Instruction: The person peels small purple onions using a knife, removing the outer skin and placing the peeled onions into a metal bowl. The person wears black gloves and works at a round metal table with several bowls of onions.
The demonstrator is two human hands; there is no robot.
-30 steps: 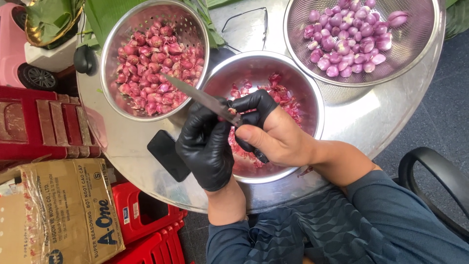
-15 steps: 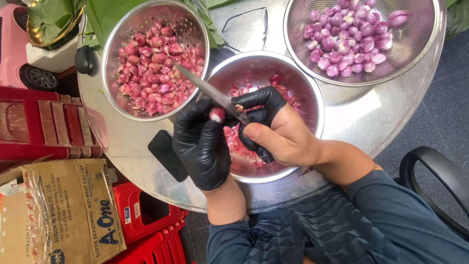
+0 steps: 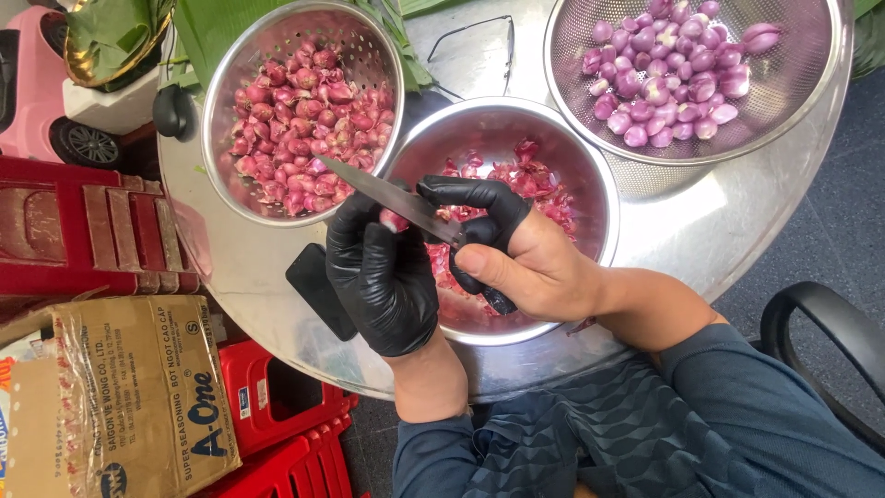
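My left hand [image 3: 383, 272], in a black glove, holds a small red shallot [image 3: 395, 220] over the middle steel bowl [image 3: 590, 184]. My right hand [image 3: 525, 258], with only its index finger in a black cover, grips a knife [image 3: 387, 195] whose blade lies across the shallot and points up-left. The middle bowl holds reddish shallot skins [image 3: 516, 180]. A perforated bowl [image 3: 230, 83] at the upper left is full of unpeeled red shallots [image 3: 300, 120]. A mesh colander [image 3: 793, 101] at the upper right holds peeled purple shallots [image 3: 668, 83].
All three bowls sit on a round metal tray-table [image 3: 719, 231]. A black phone-like slab [image 3: 318, 288] lies on it by my left wrist. Red plastic stools [image 3: 92, 231], a cardboard box [image 3: 138, 397], a pink toy car [image 3: 46, 101], banana leaves [image 3: 212, 28] and a black chair arm [image 3: 830, 323] surround it.
Both hands shifted slightly left over the middle bowl, and the knife blade moved along the shallot held in my left hand.
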